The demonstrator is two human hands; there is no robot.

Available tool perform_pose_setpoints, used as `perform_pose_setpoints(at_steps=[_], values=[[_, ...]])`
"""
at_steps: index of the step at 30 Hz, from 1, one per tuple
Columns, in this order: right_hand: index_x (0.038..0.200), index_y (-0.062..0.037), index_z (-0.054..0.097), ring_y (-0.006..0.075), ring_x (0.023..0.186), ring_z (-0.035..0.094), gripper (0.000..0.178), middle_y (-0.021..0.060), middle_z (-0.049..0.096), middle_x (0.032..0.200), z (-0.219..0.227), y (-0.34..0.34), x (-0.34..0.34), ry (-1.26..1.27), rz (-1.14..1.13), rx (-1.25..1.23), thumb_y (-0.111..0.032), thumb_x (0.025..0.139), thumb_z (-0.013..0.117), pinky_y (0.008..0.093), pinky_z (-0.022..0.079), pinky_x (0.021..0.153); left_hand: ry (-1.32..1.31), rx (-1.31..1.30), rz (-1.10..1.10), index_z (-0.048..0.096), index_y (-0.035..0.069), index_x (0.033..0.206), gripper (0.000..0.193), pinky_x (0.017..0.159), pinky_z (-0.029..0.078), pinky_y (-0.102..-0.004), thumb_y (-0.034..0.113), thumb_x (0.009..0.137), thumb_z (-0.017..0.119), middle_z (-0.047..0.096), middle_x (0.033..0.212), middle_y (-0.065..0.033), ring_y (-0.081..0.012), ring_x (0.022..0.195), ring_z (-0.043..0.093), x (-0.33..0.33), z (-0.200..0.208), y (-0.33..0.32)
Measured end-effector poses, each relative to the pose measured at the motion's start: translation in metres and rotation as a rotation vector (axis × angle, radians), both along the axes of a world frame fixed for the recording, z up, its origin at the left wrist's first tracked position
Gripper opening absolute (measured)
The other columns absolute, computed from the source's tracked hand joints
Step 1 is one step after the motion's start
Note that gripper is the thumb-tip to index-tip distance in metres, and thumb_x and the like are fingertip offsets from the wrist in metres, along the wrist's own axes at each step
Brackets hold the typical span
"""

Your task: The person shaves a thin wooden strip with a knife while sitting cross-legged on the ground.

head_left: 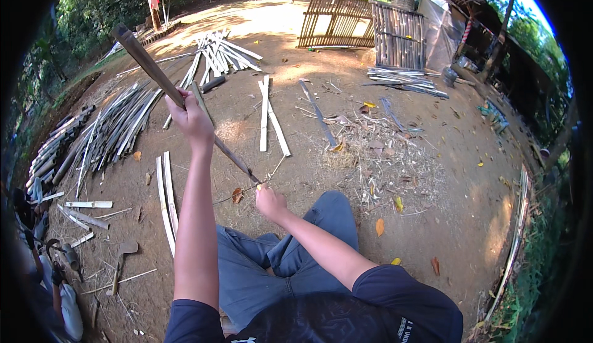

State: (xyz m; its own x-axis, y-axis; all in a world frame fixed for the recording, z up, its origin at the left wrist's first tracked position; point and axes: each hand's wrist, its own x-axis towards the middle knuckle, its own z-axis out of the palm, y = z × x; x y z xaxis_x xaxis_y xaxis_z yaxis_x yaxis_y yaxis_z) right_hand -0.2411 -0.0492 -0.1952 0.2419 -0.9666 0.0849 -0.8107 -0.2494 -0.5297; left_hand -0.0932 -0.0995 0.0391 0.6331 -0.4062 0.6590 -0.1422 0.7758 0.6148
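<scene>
My left hand (190, 119) is wrapped round a long brown bamboo slat (148, 63), which slants from the upper left down toward my lap. At the slat's lower, near end my right hand (272, 203) is closed in a fist, with its thumb side against the tip. Whether anything else is inside that fist is hidden. A thin pale sliver (276, 167) shows just beyond the right fist. Below the hands are my bent legs in grey-blue trousers (247, 262), with the slat's lower part above the dirt ground.
Bamboo strips (117, 127) are heaped at left, with a paler pile (219, 55) beyond. Two pale slats (264, 114) lie ahead, near a dark strip (318, 113) and shavings (377, 151). A trowel-like tool (126, 248) lies at lower left, near another person's leg (71, 312). Bamboo panels (398, 37) stand far back.
</scene>
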Motion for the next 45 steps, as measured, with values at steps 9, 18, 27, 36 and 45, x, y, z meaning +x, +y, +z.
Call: perform_pose_setpoints(at_steps=[9,18,27,36,45], values=[[0.109,0.0017,0.055,0.0442,0.083,0.07,0.036,0.0246,0.071,0.088,0.007,0.001,0.008,-0.056,0.023,0.082,-0.033,0.102,0.047,0.0552,0.055,0.074,0.028,0.01,-0.053,0.043,0.009,0.095,0.009,0.052,0.029,-0.0223,0.001,0.096,0.047,0.041,0.076,0.0033,-0.0037,0.06,0.036,0.006,-0.001,0.0],[0.114,0.005,0.056,0.0459,0.092,0.069,0.038,0.0273,0.07,0.093,0.009,-0.003,0.006,-0.034,0.036,0.082,-0.03,0.1,0.051,0.0548,0.055,0.078,-0.139,-0.078,0.093,0.044,0.009,0.098,0.009,0.047,0.03,-0.0218,0.003,0.096,0.051,0.043,0.072,0.0024,-0.0049,0.056,0.039,0.023,-0.012,-0.023],[0.113,0.0052,0.056,0.047,0.096,0.067,0.037,0.0306,0.069,0.099,0.019,-0.009,0.012,-0.121,0.026,0.089,-0.029,0.1,0.05,0.0567,0.052,0.084,-0.077,-0.08,0.053,0.045,0.005,0.095,0.002,0.063,0.035,-0.0268,0.003,0.094,0.046,0.045,0.079,-0.0004,-0.0093,0.069,0.04,0.024,-0.013,-0.013],[0.114,0.0054,0.056,0.0472,0.099,0.067,0.039,0.0316,0.068,0.102,0.023,-0.006,0.013,-0.133,-0.002,0.104,-0.03,0.101,0.047,0.0561,0.052,0.087,-0.097,-0.054,0.147,0.045,0.006,0.094,0.003,0.057,0.033,-0.0271,0.004,0.093,0.047,0.043,0.073,0.0013,-0.0075,0.062,0.037,0.022,-0.01,-0.008],[0.107,0.0033,0.055,0.0463,0.089,0.068,0.037,0.03,0.068,0.092,0.024,-0.02,0.02,-0.132,0.04,0.005,-0.032,0.103,0.045,0.0555,0.053,0.078,-0.049,-0.087,0.168,0.046,0.007,0.089,0.011,0.058,0.034,-0.0274,-0.003,0.085,0.043,0.041,0.073,0.0009,-0.0096,0.064,0.041,0.027,-0.006,-0.005]])
